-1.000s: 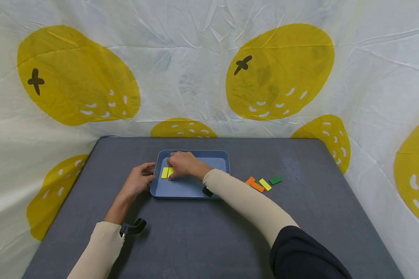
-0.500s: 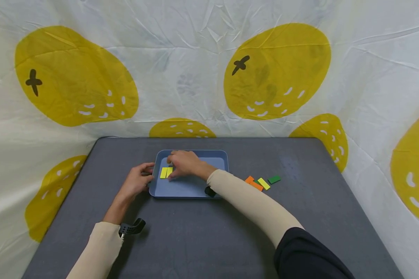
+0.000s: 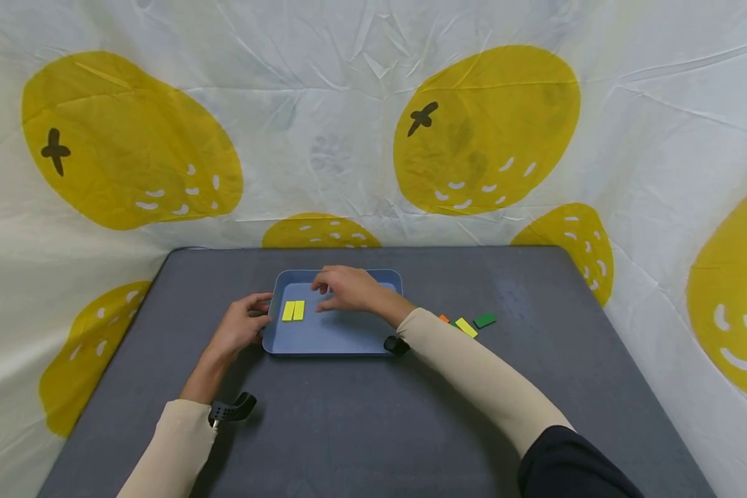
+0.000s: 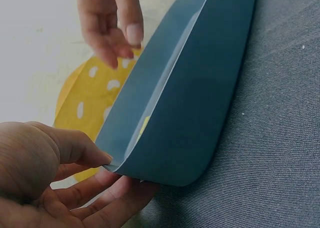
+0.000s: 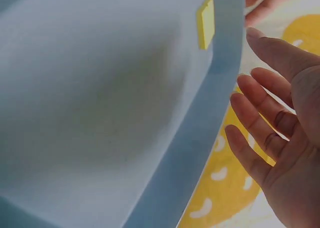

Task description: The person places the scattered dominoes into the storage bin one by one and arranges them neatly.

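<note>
A shallow blue tray (image 3: 336, 340) lies on the table, with two yellow rectangular tiles (image 3: 298, 310) side by side, upright, in its left part. My left hand (image 3: 239, 324) holds the tray's left end; in the left wrist view the thumb (image 4: 95, 153) is on the rim and the fingers are against the outside of the wall. Above the middle of the tray is my right hand (image 3: 351, 289), fingers spread and relaxed, nothing in them. The right wrist view shows its bent fingers (image 5: 260, 108) apart from a yellow tile (image 5: 205, 24).
Right of the tray, partly behind the right sleeve (image 3: 473, 373), lie several loose tiles: a yellow tile (image 3: 466, 327), a green tile (image 3: 485, 320) and an orange tile (image 3: 444, 318). A curtain (image 3: 324, 152) printed with yellow fruit stands behind the grey table (image 3: 348, 429).
My right hand has let go of the right-hand yellow tile and moved right and up from it, leaving both tiles uncovered. The left hand stays at the tray's end.
</note>
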### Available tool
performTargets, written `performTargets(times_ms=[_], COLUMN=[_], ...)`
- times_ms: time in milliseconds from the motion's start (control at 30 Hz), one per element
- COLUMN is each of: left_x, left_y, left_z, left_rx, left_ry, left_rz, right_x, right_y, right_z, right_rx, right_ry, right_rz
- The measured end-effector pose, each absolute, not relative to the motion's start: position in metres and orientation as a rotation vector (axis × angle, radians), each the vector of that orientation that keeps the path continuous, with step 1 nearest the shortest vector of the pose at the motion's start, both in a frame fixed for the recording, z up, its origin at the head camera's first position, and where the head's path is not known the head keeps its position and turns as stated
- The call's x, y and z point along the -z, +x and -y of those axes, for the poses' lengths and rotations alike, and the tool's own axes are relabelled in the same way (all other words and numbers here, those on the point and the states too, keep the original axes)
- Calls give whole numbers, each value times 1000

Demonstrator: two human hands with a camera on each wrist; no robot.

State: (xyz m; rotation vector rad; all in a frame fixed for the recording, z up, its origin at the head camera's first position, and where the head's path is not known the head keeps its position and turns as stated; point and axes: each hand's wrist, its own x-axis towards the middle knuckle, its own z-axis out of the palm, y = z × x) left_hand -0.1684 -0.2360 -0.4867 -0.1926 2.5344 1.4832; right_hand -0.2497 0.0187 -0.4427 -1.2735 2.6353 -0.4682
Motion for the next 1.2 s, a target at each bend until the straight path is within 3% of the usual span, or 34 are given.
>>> performTargets(times_ms=[1200], left_x=[488], left_y=[-168], left_z=[235], left_rx=[-1461], left_ry=[-203], left_rz=[-2550], right_x=[420], right_y=[-230], right_z=[-171], right_rx=[791], right_ry=[-1226], right_rz=[-2610])
